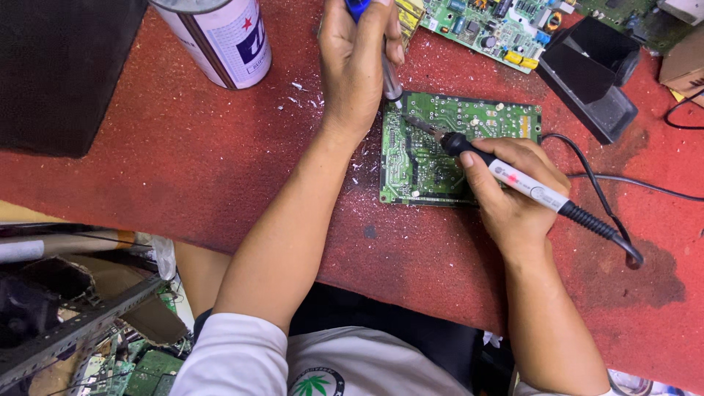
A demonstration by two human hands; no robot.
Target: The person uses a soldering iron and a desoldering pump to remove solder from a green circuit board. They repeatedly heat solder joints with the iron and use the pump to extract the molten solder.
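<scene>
1. The right hand [513, 194] is gripping a white-and-black soldering iron with a red stripe [524, 183]; its fingers [477, 170] are curling tight around the barrel, pen-fashion, with the thumb pressing along the side.
2. The iron's dark metal tip is resting on the solder side of a green rectangular circuit board [418, 165], near the board's upper left part.
3. The iron's black cable [605, 209] is trailing off to the right across the desk and looping behind the hand.
4. The left hand [356, 62] is closing around a slim tool with a blue handle and a silver metal shaft [389, 81]; its fingers [378, 33] are wrapping together around the handle, and the shaft's lower end is pointing down at the board's top left corner, just beside the iron's tip.
5. The green board is lying flat on a worn red desk [220, 169], in front of the person, between the two hands, with small white flecks scattered around it.
6. A white cylindrical can with blue and red markings [220, 40] is standing upright to the upper left, well apart from the board.
7. A black angular stand [594, 73] is sitting to the upper right of the board, near it.
8. A second green circuit board carrying yellow and blue components [491, 26] is lying at the top edge, beyond the first board.
</scene>
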